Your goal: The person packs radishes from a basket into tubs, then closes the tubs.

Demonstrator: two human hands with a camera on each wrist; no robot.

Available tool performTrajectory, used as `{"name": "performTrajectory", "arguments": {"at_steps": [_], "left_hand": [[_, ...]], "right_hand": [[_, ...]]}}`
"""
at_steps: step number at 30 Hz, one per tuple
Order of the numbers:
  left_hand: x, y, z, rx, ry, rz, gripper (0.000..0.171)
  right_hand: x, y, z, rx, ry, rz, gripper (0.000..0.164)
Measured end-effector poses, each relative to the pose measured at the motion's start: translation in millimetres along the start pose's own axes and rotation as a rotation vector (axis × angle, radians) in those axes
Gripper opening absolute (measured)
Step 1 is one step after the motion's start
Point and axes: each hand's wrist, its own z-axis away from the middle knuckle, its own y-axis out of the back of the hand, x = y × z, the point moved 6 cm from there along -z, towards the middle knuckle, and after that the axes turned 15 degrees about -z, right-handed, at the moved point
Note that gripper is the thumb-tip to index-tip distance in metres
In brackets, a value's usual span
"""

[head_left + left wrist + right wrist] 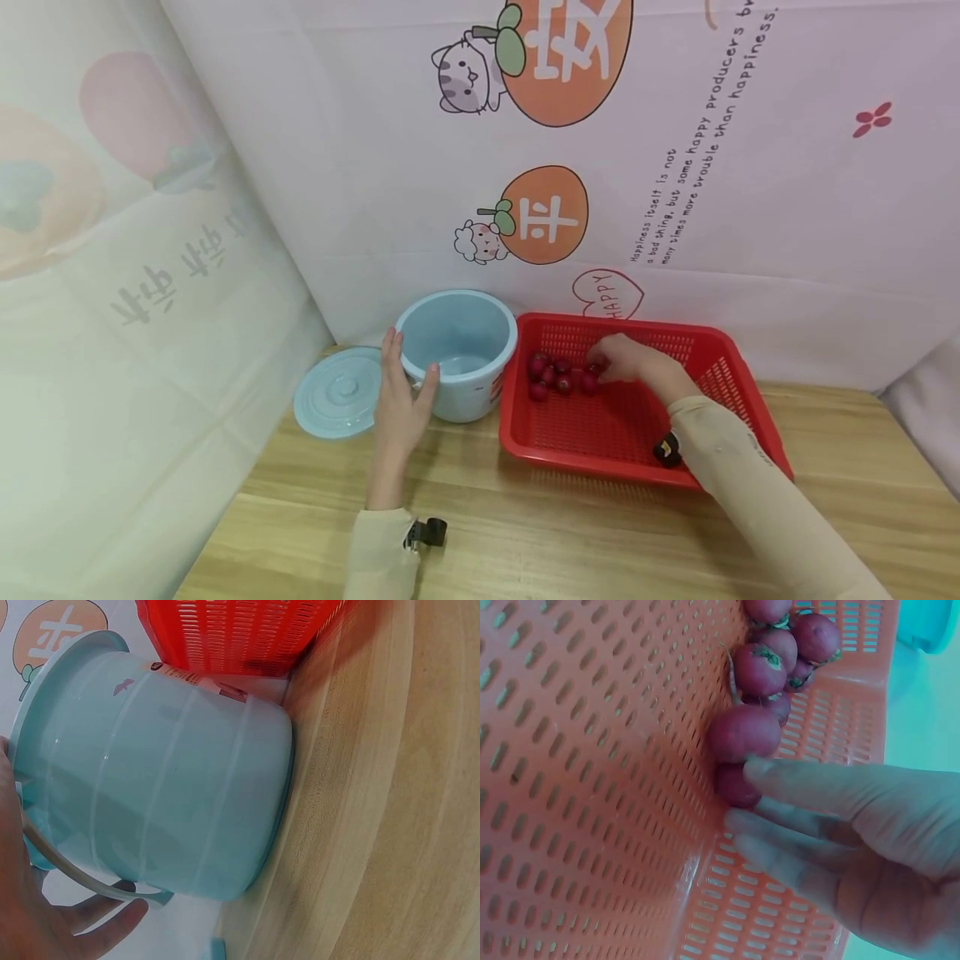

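Observation:
A light blue bucket (462, 395) stands upright to the left of a red perforated basket (607, 470). My left hand (402, 408) lies against the bucket's near left rim, fingers straight and thumb spread. In the left wrist view its fingertips are beside the bucket's handle (82, 880). My right hand (633, 363) reaches into the basket by its back wall. Between its thumb and fingers is a small red radish (736, 786), with another radish (744, 733) right beside it. Several more radishes (548, 375) are bunched in the basket's back left corner.
A round light blue lid (341, 393) lies on the wooden table (480, 525), left of the bucket. A printed white cloth (360, 150) rises right behind the bucket and basket, and another cloth hangs along the left side.

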Motion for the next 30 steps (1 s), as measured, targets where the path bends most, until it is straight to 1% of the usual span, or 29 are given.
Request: {"name": "performTrajectory", "arguments": {"at_steps": [5,7,10,14,19,26,30], "left_hand": [[-1.1,-0.5,-0.2,-0.001,0.012,-0.002,0.084],[-1.2,-0.5,0.0,0.0,0.013,0.0,0.084],[-0.5,-0.2,0.4,-0.002,0.009,0.003,0.084],[0.3,0.2,0.6,-0.004,0.008,0.01,0.084],[-0.2,-0.9,0.6,0.001,0.005,0.006,0.084],[-1.0,-2.3,1.0,0.008,0.003,0.002,0.084],[-0.8,-1.7,1.0,0.024,-0.004,0.012,0.084]], "right_hand": [[-2.3,-1.5,-0.4,-0.004,-0.035,0.065,0.033],[-1.1,-2.6,-0.9,-0.001,-0.055,0.077,0.031],[0.8,-4.9,-2.2,-0.005,-0.061,0.098,0.029],[2.9,-6.9,-4.5,-0.002,-0.068,0.093,0.026],[5.5,-6.9,-5.8,-0.001,-0.102,0.08,0.026],[8.4,-9.7,-4.7,-0.03,-0.151,0.074,0.029],[10.0,-9.3,-4.7,-0.033,-0.16,0.079,0.029]]}}
